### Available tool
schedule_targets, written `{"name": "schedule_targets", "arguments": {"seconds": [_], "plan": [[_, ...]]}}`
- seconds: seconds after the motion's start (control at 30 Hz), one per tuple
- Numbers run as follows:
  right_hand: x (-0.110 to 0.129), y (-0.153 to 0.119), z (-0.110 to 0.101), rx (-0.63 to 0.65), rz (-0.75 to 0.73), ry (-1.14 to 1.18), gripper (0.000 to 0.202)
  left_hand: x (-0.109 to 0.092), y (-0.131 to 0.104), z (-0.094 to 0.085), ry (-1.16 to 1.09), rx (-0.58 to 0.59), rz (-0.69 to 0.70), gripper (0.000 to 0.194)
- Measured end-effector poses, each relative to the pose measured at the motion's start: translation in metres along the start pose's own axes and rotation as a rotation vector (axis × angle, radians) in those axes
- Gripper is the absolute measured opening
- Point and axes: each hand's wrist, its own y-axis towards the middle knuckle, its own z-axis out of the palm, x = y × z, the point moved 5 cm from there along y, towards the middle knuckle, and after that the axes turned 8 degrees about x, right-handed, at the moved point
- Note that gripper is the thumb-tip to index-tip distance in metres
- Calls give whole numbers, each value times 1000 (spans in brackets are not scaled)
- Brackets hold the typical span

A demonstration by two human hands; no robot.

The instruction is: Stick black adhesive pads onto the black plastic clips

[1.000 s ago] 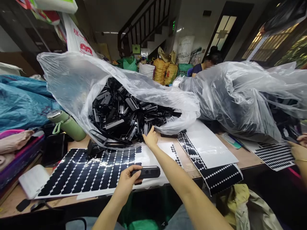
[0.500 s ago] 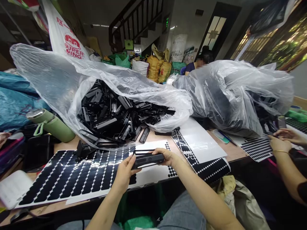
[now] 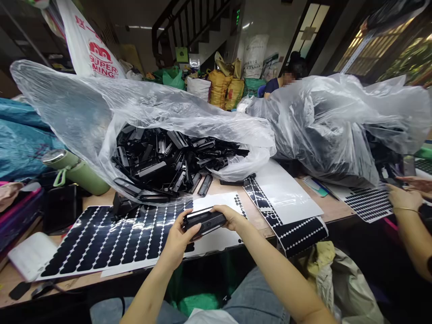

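Between my two hands is a long black plastic part with a slim frame along its far side. My left hand grips its left end, the thumb lying on the near face. At the right end, my right hand holds it with bent fingers. Beneath it lies a sheet of black stickers, with a bare white backing on its right part. Just beyond, a clear plastic bag lies open, full of similar black parts.
A green bottle leans at the left. More sticker sheets and a white sheet lie to the right. A second plastic bag stands beyond them. A co-worker's hands are at the far right; another person sits behind.
The black part has tilted, its near face now turned more upward. My left thumb has moved onto that face, and the frame sits closer against the part. The view has shifted slightly.
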Motion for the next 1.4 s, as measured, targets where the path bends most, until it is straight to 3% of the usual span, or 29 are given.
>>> {"name": "schedule_targets", "arguments": {"seconds": [0.33, 0.43, 0.5, 0.6, 0.73, 0.83, 0.97, 1.23, 1.4], "plan": [[9, -13, -1, -396, -445, -331, 19, 13, 10, -4, -35, -70, -20, 43], [9, -18, 6, -414, -553, -463, 20, 10, 11, -11, -3, -136, -17, 41], [9, -14, 10, -341, -594, -576, 24, 7, 10, -21, 6, -182, -26, 42], [11, 6, 12, -256, -549, -677, 29, 0, 7, -46, 13, -244, -47, 40], [21, 38, 27, -322, -493, -771, 13, -9, -2, -86, 15, -389, -39, 28], [23, 55, 51, -386, -424, -847, 14, -11, -9, -106, 2, -471, -21, 22], [17, 61, 70, -463, -306, -912, 20, -10, -13, -112, -32, -507, -9, 21], [19, 63, 79, -562, -187, -964, 29, -13, -9, -112, -84, -531, 3, 20], [26, 53, 78, -604, -177, -922, 33, -3, -3, -131, -29, -480, 36, 17]]}}
